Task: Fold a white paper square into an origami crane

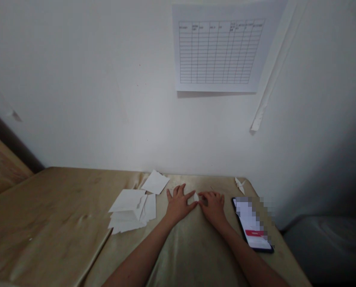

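A small piece of folded white paper (pixel 196 197) is between my two hands, just above or on the gold cloth. My left hand (pixel 178 201) has its thumb and index finger at the paper's left side, while its other fingers are spread. From the right, my right hand (pixel 213 204) pinches the paper with thumb and index finger, the remaining fingers curled. Much of the paper is hidden by the fingertips, so its exact folds cannot be made out. Beyond my right hand lies a folded white paper crane (pixel 240 185), near the far right corner.
Left of my hands lies a loose pile of white paper sheets (pixel 128 201), with one square sheet (pixel 155 182) behind it. A phone (pixel 252 225) with a lit screen lies beside my right forearm. The table, covered in gold cloth (pixel 55 223), meets a wall carrying a printed chart (pixel 216 52).
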A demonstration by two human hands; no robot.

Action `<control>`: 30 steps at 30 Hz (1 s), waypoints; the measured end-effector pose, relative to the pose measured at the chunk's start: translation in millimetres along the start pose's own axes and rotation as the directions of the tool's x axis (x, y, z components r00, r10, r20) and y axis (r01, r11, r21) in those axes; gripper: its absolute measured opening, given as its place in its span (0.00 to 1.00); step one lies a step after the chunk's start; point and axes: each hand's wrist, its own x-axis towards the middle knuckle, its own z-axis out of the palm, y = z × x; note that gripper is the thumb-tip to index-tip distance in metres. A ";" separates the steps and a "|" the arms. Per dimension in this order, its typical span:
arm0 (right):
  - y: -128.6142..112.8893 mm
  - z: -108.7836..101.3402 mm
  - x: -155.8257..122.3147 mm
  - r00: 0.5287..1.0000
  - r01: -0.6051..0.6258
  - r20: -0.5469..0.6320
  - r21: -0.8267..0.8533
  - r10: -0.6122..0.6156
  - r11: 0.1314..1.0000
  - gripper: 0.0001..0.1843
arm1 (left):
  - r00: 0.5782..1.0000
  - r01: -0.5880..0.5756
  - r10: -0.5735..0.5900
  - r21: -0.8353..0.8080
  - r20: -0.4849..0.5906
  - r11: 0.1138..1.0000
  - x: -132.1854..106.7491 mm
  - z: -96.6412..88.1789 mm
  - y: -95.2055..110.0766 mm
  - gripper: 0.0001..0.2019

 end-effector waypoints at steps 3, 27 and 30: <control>0.8 0.7 0.5 1.000 -0.001 0.005 -0.016 0.001 1.000 0.17 | 1.000 0.006 -0.005 -0.014 0.009 1.000 0.1 -2.8 0.8 0.26; 1.4 -1.5 -0.4 1.000 0.014 0.012 0.002 -0.014 1.000 0.17 | 1.000 -0.029 0.029 -0.113 0.000 0.993 1.9 -5.7 2.8 0.26; 3.4 0.4 -0.2 1.000 0.026 -0.007 -0.008 -0.026 1.000 0.17 | 0.999 -0.039 0.037 -0.147 -0.014 0.988 2.5 -7.0 3.0 0.24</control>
